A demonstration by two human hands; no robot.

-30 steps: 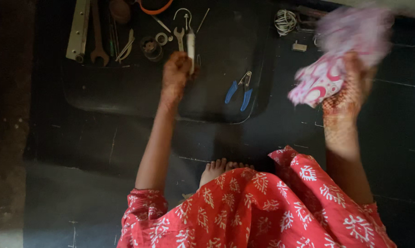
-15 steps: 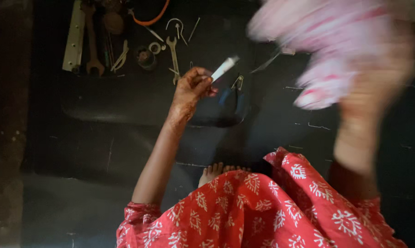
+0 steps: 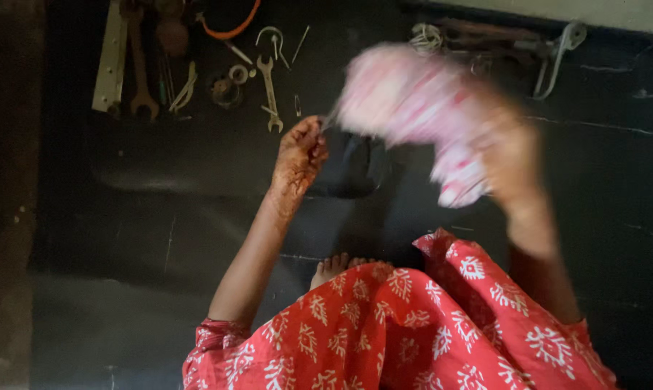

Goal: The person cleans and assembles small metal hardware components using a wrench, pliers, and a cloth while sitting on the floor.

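- Cloth (image 3: pixel 413 101): pink and white, patterned, motion-blurred, bunched up between the two hands.
- Right hand (image 3: pixel 510 155) grips its lower edge, fingers closed around the cloth.
- Left hand (image 3: pixel 297 155) is curled at its left end; whether it pinches anything, I cannot tell.
- Spanner (image 3: pixel 270 90) lies just beyond the left hand.

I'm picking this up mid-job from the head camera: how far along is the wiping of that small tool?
Done: one small tool is lifted off the mat, pinched in the left hand. In hand: the right hand brings a pink patterned cloth against it; motion blur hides the contact and the tool itself. Left: spanners, rings and other tools lie on the dark mat, seemingly untouched.
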